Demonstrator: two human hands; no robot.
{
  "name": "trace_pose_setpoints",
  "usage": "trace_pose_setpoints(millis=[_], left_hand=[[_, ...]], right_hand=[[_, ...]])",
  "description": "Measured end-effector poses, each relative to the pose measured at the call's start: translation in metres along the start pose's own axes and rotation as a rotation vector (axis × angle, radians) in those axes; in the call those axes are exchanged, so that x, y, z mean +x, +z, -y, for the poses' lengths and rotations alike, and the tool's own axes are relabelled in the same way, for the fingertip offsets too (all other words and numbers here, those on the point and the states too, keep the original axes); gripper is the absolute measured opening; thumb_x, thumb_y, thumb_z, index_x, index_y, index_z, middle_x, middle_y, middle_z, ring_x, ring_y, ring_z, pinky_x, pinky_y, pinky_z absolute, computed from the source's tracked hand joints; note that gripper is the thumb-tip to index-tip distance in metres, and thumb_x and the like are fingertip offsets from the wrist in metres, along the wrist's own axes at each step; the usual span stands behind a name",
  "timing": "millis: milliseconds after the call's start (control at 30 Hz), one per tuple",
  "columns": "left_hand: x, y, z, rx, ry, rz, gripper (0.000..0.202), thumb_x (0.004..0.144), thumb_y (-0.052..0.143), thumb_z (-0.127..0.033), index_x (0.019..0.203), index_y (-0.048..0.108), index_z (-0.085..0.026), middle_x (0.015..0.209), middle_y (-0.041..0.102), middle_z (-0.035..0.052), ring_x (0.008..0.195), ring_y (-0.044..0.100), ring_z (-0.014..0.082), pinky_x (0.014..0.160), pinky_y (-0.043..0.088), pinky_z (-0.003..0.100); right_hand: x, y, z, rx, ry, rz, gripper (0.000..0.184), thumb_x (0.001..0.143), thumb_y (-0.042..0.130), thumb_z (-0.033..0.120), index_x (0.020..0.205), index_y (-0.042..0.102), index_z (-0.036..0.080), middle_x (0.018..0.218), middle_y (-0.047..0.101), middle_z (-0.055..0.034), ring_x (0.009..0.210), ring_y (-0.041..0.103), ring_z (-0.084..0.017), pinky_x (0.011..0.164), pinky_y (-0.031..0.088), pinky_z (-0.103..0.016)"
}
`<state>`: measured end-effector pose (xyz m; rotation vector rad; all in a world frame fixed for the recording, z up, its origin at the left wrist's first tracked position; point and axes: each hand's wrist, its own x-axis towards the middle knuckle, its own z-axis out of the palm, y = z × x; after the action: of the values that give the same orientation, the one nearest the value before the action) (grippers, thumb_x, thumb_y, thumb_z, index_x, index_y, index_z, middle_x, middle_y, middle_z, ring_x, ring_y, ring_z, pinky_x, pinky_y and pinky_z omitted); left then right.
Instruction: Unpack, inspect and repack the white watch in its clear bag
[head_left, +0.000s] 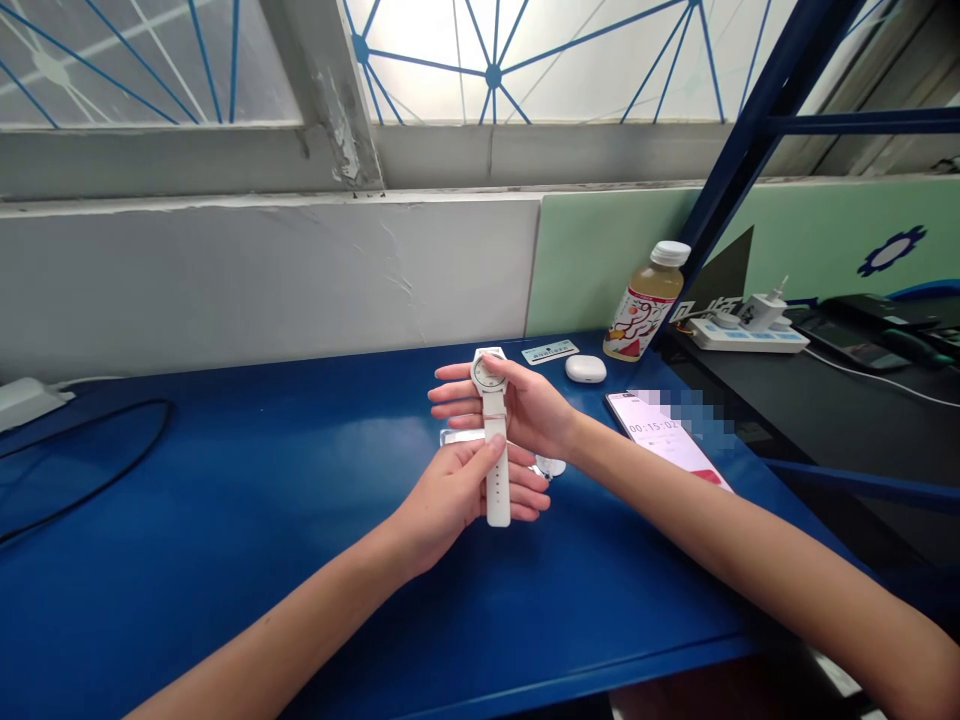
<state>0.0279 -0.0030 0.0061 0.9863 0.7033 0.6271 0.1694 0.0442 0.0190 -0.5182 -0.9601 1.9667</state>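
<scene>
- Left hand (450,478) is pinching the strap (498,495) of a white watch (493,402), its thumb pressing on the front and its fingers stretching out nearly straight behind
- Right hand (536,402) is gripping the same watch higher up, its thumb resting over part of the round dial (486,382) while its fingers are spreading behind it, pointing left
- Between the two hands the watch is hanging lengthwise above the blue counter (300,490), its dial lying at the far end and its loose strap end pointing back toward the person
- Behind the hands, a pale flat object (459,436) and a small round white item (553,466) are showing only in part, too hidden to identify
- Beyond the right hand, a small printed card (550,352) is lying near a white rounded case (586,369)
- Near the case, a white-capped bottle (643,302) is standing upright close to a dark blue frame (739,165)
- Just past the right forearm, a phone (660,430) is lying face up, its lit screen showing digits, partly blurred
- At far left, a black cable (112,488) is curving across the counter near a white adapter (30,402)
</scene>
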Motion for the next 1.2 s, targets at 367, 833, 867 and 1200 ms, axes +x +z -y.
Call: trace_pose_setpoints(millis=[367,833,867,1200], left_hand=[[0.0,0.0,-0.001,0.005,-0.022,-0.039,0.038,0.093,0.06,-0.045,0.092,0.067,-0.008,0.085,0.074,0.0157,0.073,0.073,0.0236,0.067,0.058,0.033],[-0.001,-0.004,-0.003,-0.051,0.006,0.018,0.036,0.092,0.064,-0.044,0.099,0.065,-0.009,0.085,0.073,0.0137,0.074,0.072,0.0226,0.073,0.058,0.037],[0.0,-0.004,-0.003,-0.043,0.023,-0.008,0.036,0.09,0.066,-0.045,0.1,0.065,-0.009,0.084,0.073,0.0124,0.073,0.072,0.0217,0.073,0.058,0.036],[-0.003,-0.005,-0.002,0.023,0.135,-0.012,0.036,0.098,0.052,-0.044,0.102,0.063,-0.01,0.075,0.068,0.0061,0.064,0.068,0.017,0.069,0.054,0.03]], right_hand=[[-0.003,0.0,0.006,0.06,0.032,0.054,0.074,0.1,0.012,0.054,0.112,0.067,0.007,0.107,0.074,-0.0187,0.095,0.071,-0.024,0.095,0.049,-0.039],[-0.004,0.006,0.012,0.054,0.016,-0.049,0.05,0.102,0.027,0.038,0.104,0.068,0.01,0.083,0.074,-0.0097,0.078,0.071,-0.018,0.076,0.055,-0.03],[-0.004,0.006,0.012,0.041,-0.011,-0.087,0.044,0.101,0.034,0.038,0.101,0.069,0.011,0.079,0.073,-0.0075,0.074,0.07,-0.017,0.073,0.055,-0.028],[-0.002,-0.001,0.005,-0.113,-0.139,-0.16,0.023,0.083,0.072,0.041,0.085,0.072,0.018,0.09,0.076,-0.0052,0.093,0.071,-0.018,0.092,0.053,-0.032]])
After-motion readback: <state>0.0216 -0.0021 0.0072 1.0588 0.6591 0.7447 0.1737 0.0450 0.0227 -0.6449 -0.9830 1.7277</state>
